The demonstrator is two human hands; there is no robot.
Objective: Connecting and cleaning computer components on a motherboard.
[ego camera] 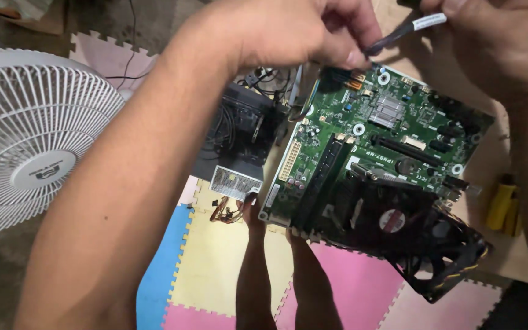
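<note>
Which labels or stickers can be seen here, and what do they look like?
Cable tag: small white strip with dark print, wrapped round the dark cable, top right.
Fan badge: round white hub plate with grey lettering, white fan, left.
Cooler sticker: round red and white, on the black fan hub.

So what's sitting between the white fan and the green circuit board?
In the head view, the person's left forearm crosses that stretch; behind it sit a black computer case and a small metal mesh box.
</note>
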